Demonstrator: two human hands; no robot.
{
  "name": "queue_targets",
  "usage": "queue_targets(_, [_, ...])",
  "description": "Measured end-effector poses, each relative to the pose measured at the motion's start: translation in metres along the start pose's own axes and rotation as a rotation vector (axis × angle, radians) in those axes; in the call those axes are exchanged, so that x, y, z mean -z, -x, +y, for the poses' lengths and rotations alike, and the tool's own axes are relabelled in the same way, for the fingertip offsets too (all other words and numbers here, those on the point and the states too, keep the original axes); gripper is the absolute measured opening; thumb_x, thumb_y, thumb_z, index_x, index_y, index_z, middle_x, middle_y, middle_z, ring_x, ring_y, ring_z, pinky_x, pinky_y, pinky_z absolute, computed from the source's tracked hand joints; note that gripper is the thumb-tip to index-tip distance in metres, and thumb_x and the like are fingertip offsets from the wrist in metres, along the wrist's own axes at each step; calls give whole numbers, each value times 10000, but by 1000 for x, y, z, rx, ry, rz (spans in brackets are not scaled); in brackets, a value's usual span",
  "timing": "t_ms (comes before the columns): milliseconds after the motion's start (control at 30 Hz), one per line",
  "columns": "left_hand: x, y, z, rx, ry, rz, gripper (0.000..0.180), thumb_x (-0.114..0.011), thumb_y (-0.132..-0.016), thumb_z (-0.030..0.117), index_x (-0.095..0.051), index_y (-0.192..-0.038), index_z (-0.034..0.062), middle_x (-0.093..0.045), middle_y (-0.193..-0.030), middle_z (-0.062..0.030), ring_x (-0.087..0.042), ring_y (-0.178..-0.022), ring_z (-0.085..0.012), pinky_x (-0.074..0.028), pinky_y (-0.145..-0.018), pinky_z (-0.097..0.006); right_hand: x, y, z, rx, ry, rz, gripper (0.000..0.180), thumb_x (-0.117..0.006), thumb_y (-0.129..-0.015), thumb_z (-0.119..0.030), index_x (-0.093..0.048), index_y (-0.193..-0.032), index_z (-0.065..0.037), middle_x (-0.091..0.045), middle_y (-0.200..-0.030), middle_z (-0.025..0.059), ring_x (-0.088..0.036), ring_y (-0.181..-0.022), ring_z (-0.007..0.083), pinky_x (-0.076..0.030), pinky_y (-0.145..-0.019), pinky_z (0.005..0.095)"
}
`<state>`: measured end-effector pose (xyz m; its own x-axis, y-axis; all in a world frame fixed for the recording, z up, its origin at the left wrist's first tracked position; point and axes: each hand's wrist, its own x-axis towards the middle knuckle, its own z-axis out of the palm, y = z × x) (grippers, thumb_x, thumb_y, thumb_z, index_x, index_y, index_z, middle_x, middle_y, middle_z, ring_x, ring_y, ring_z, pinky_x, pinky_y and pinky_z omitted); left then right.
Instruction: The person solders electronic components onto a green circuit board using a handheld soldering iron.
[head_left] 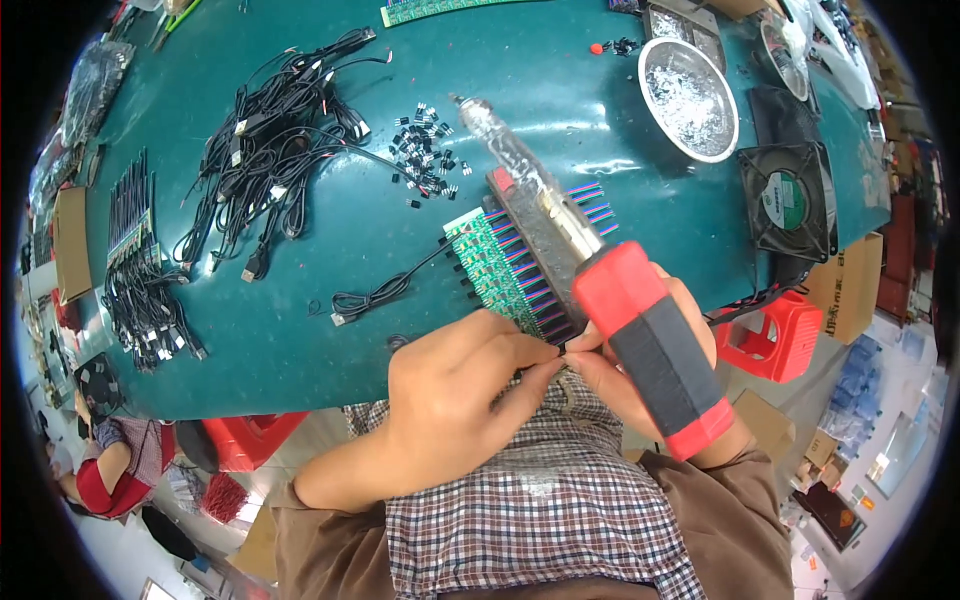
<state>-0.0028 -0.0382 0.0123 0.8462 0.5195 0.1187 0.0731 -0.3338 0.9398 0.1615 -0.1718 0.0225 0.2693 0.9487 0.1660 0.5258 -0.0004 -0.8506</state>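
My right hand (pixel 688 310) is wrapped round a soldering iron (pixel 665 360) with a red and black handle. Its metal barrel and tip point away to the upper left. My left hand (pixel 455 390) is closed in a pinch at the table's near edge. The fingertips of both hands meet over a small dark piece too hidden to name. Just beyond them lies a green circuit board panel (pixel 490 262) with rows of coloured wires. A dark grey bar (pixel 535 245) rests across those wires. One coiled black USB cable (pixel 375 295) runs to the panel's left edge.
Black cables (pixel 285 140) and small black components (pixel 425 150) are heaped on the green table (pixel 540 60). Finished-looking wired boards (pixel 130 240) lie left. A metal bowl (pixel 688 100) and a fan (pixel 790 200) stand right. Red stools (pixel 770 335) flank the table; another person (pixel 120 465) sits lower left.
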Motion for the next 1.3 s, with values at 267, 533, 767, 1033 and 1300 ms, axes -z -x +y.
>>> queue_targets(267, [23,-15,-12,153,-300,176,86,-745,-802,-50,-687,-837,3,-626,-767,-69,-587,-672,-140,-443,-582,-260,9,4,-12,-408,-225,274,180,-724,-868,12,-634,-1021,-19,-633,-933,93,-628,-822,193,-510,-705,333])
queue_targets(533, [22,-32,-38,180,-412,222,93,-785,-828,47,-694,-827,25,-609,-752,-19,-515,-629,-94,-319,-513,-263,16,44,-20,-482,-98,49,386,-812,-792,-27,-676,-1152,-13,-658,-926,95,-646,-800,231,-512,-675,348])
queue_targets(767, [30,-39,-36,237,-408,150,95,-790,-823,57,-699,-829,29,-602,-740,-10,-511,-625,-82,-311,-511,-264,16,55,-14,-448,-20,-41,320,-804,-778,-42,-689,-1074,-11,-657,-883,101,-649,-746,249,-509,-652,352])
queue_targets(1033, [40,-50,-39,272,-387,28,93,-786,-793,30,-694,-798,13,-625,-758,-21,-553,-653,-88,-385,-558,-244,6,66,-13,-741,-198,23,300,-781,-765,-36,-691,-1049,-8,-657,-834,101,-643,-673,243,-495,-596,340])
queue_targets(1300, [43,-55,-41,309,-326,-10,96,-773,-784,36,-688,-792,-8,-623,-743,-28,-554,-665,-94,-423,-589,-260,3,63,-10,-701,-227,53,304,-780,-764,-51,-697,-1053,-4,-666,-837,101,-656,-673,247,-501,-592,342])
